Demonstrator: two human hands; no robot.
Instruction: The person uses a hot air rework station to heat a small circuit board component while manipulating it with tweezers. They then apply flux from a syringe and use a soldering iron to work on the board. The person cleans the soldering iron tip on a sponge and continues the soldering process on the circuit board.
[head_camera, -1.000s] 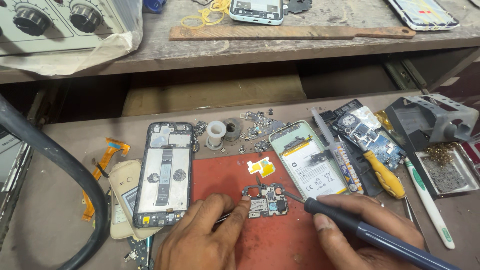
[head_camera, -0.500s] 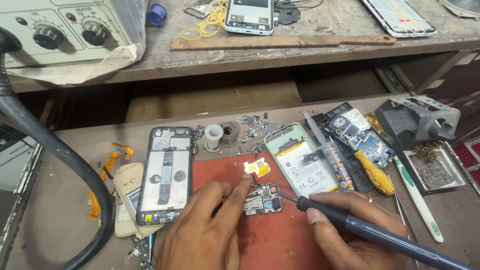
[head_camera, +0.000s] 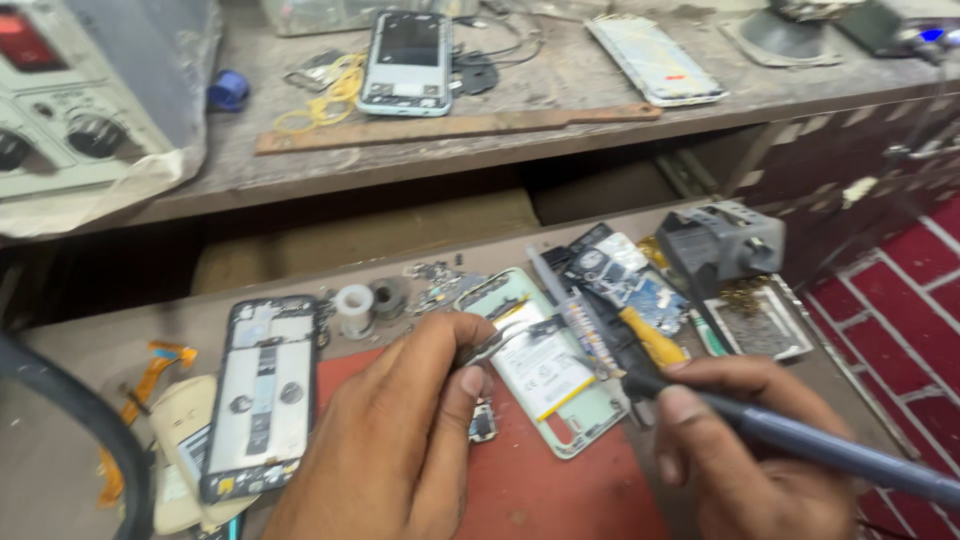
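Left hand (head_camera: 400, 440) pinches metal tweezers (head_camera: 487, 347) above the small circuit board (head_camera: 482, 422) on the red mat (head_camera: 560, 490) — right hand (head_camera: 730, 450) closed around a soldering iron (head_camera: 800, 440), beside an opened pale-green phone (head_camera: 545, 365).

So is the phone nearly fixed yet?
Not nearly. Done: the phone frame lies opened up, and the pale green back cover is off beside it. In hand: the left hand pinches tweezers over a small circuit board on the red mat, while the right hand grips a soldering iron. Left: everything is still apart.
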